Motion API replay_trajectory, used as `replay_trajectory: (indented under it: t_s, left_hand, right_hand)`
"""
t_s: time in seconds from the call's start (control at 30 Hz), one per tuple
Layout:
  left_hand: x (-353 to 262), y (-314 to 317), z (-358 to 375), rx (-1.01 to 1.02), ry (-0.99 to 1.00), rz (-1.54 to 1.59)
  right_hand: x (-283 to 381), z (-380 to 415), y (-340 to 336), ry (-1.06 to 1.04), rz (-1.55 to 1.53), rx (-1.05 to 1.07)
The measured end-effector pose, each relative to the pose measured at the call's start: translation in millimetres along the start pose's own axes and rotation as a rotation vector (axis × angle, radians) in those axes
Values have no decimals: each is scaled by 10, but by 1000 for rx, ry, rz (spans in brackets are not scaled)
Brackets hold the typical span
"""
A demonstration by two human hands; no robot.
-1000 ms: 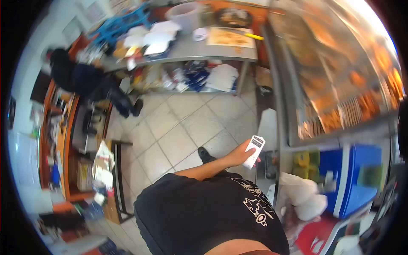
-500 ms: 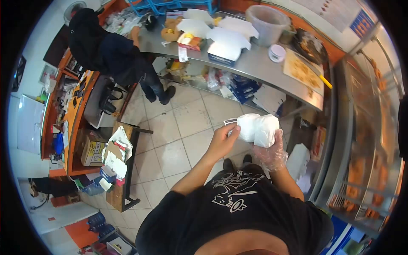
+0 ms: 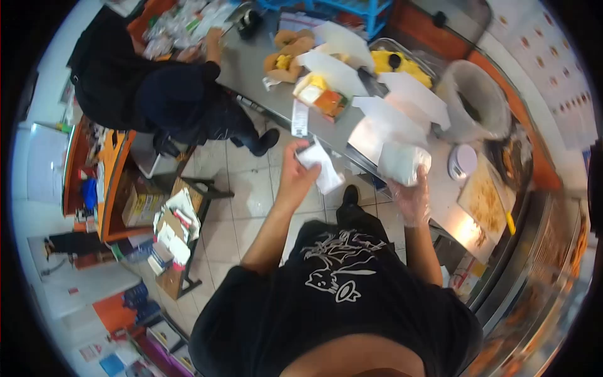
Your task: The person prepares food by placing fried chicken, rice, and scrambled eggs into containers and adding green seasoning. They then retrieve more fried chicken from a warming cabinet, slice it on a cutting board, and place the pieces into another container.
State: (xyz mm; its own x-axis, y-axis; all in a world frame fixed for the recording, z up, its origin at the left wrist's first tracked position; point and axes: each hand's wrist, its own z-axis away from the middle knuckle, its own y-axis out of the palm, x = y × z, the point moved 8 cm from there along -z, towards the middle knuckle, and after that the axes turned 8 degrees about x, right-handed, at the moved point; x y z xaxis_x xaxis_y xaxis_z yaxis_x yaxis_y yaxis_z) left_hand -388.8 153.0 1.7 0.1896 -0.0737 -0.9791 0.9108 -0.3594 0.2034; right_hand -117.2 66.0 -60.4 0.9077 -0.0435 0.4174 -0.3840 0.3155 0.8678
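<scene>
My bare left hand (image 3: pixel 298 173) pinches a white paper slip (image 3: pixel 326 176) with a dark patch near its upper end. My right hand (image 3: pixel 411 200), in a clear plastic glove, grips a white wrapped bundle (image 3: pixel 402 162) from below and the right. The bundle is above the front of the steel table, in front of an open box (image 3: pixel 366 136) with a white lid; what that box holds is mostly hidden. Beyond my left hand, an open food box (image 3: pixel 328 103) shows yellow, white and orange food. A printed receipt (image 3: pixel 299 119) hangs at its front.
Brown paper bowls (image 3: pixel 282 64) stand farther back. To the right are a large plastic bucket (image 3: pixel 474 103), a white-lidded tub (image 3: pixel 463 161) and a stained cutting board (image 3: pixel 483 198) beside a yellow-handled tool. A co-worker (image 3: pixel 169 94) stands at the left end of the table. Shelves of food line the right.
My hands have moved apart and toward the table. The left hand has left the white bundle and carries the paper slip leftward; the right hand keeps the bundle. I am closer to the table.
</scene>
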Motion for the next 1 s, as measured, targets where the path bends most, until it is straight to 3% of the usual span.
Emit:
replay_trajectory:
  t_s: [0.03, 0.07, 0.2, 0.33, 0.4, 0.63, 0.77, 0.83, 0.9, 0.93, 0.97, 1.0]
  left_hand:
    - [-45, -153, -149, -85, -71, 91]
    - [-319, -189, -336, -119, 7, 163]
    - [-623, -715, -928, -165, -12, 248]
    - [-994, -1010, -1688, -71, 168, 189]
    - [-1185, -1110, -1986, 2, 221, 115]
    - [-1261, -1211, -2833, 208, 194, 147]
    - [-1114, -1111, -3080, 288, 145, 132]
    - [-1032, -1102, -3109, 317, 125, 97]
    - [-988, -1031, -3169, 336, 158, 53]
    - [-934, -986, -3188, 344, 119, 116]
    - [-904, -950, -3204, 324, 123, 94]
    - [-864, -924, -3225, 329, 157, 63]
  right_hand:
    - [-41, -224, 5, 40, 51, -12]
    - [-91, -452, -37, 54, 56, -44]
    - [-338, -1023, -331, 234, 74, -7]
    - [-519, -1223, -276, 272, 112, -81]
    - [-520, -1167, -489, 347, 234, -231]
    - [-100, -617, -406, 101, 284, -404]
    - [187, -6, 116, -120, 50, -481]
    - [464, -59, 525, -357, 4, -400]
    - [892, 165, 689, -508, 349, -723]
    - [988, -244, 1304, -374, 507, -542]
    - [1269, -214, 1172, -289, 707, -659]
    - [1501, -398, 1185, -142, 955, -591]
